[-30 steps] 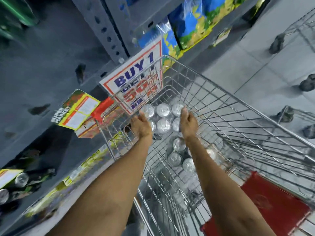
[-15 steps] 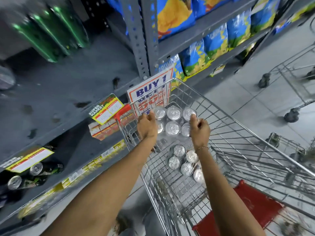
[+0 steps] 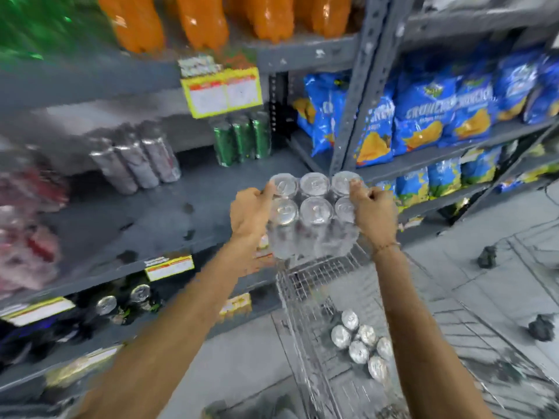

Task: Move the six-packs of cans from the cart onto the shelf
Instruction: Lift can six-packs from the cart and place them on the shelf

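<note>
A six-pack of silver cans (image 3: 313, 207) hangs in the air above the cart's front end, level with the grey shelf (image 3: 145, 225). My left hand (image 3: 249, 211) grips its left side and my right hand (image 3: 373, 213) grips its right side. Below, a second six-pack (image 3: 361, 343) lies in the wire cart (image 3: 305, 303). The picture is blurred by motion.
On the grey shelf stand silver cans (image 3: 136, 160) at the back, green cans (image 3: 240, 140) to their right and red packs (image 3: 27, 234) at far left. Blue snack bags (image 3: 423, 116) fill the right bay behind an upright post (image 3: 354, 116). Orange bottles (image 3: 193, 19) stand above.
Both hands have lifted the six-pack up out of the cart to shelf height. The view has swung up from the cart toward the shelves.
</note>
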Demonstrator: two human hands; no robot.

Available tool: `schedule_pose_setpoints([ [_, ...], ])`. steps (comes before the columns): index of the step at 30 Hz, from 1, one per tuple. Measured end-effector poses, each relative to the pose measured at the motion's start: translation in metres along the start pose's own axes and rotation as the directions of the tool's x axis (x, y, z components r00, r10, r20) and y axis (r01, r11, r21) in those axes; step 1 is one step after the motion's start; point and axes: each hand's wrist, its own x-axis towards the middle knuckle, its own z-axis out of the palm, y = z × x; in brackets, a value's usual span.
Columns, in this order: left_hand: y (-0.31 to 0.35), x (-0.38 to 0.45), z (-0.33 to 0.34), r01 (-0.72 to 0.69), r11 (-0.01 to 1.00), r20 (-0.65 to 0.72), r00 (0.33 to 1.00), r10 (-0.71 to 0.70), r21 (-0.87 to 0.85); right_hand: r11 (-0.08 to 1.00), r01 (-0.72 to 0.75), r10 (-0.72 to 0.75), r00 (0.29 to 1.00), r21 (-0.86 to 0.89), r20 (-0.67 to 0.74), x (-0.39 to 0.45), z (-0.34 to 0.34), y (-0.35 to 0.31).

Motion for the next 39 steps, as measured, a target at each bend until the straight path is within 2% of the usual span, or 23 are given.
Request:
schedule_pose_setpoints([
  [3, -0.012, 0.015, -0.058, 0.020, 1.000, -0.106, 0.994, -0.018, 0.023, 0.992, 0.129, -0.130, 0.986, 0.016, 0.106, -0.014, 0.037, -0.045],
  [7, -0.043, 0.033, -0.132, 0.056, 0.998, -0.244, 0.968, -0.060, -0.025, 0.979, 0.196, -0.205, 0.958, 0.062, 0.203, -0.040, 0.101, -0.092],
  [11, -0.080, 0.047, -0.191, 0.048, 0.999, -0.386, 0.922, -0.041, 0.010, 0.967, 0.187, -0.236, 0.908, 0.171, 0.346, -0.067, 0.169, -0.126],
  [16, -0.121, 0.068, -0.238, 0.201, 0.980, -0.470, 0.865, -0.175, 0.006, 0.965, 0.165, -0.249, 0.827, 0.206, 0.503, -0.089, 0.245, -0.147],
  [24, -0.156, 0.098, -0.260, 0.333, 0.941, -0.464, 0.824, -0.325, -0.068, 0.973, 0.182, -0.229, 0.778, 0.140, 0.585, -0.093, 0.315, -0.163],
  [33, -0.171, 0.115, -0.260, 0.362, 0.932, -0.476, 0.822, -0.313, 0.013, 0.982, 0.154, -0.189, 0.795, 0.109, 0.576, -0.086, 0.343, -0.163],
  [36, -0.176, 0.118, -0.261, 0.362, 0.931, -0.426, 0.835, -0.347, -0.049, 0.985, 0.139, -0.174, 0.794, 0.104, 0.582, -0.087, 0.346, -0.164],
  [39, -0.182, 0.120, -0.268, 0.367, 0.907, -0.309, 0.855, -0.416, -0.205, 0.988, 0.126, -0.154, 0.789, 0.088, 0.596, -0.086, 0.346, -0.165],
])
